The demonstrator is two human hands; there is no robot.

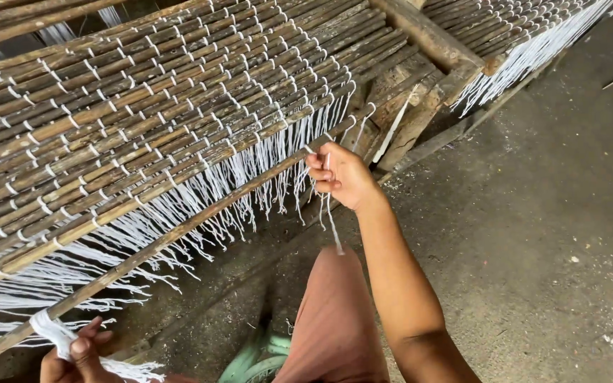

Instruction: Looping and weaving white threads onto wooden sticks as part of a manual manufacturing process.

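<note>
A mat of thin brown bamboo sticks lies on a wooden frame, bound with rows of white string whose loose ends hang over the near edge. A loose long stick runs along that edge. My right hand pinches a white string end near the stick's right end. At the bottom left, my left hand grips the same stick together with a bunch of white strings.
A thick wooden beam crosses the frame at the upper right, with a second stick mat beyond it. Grey dirt floor spreads to the right. My knee in pinkish cloth and a green sandal are below.
</note>
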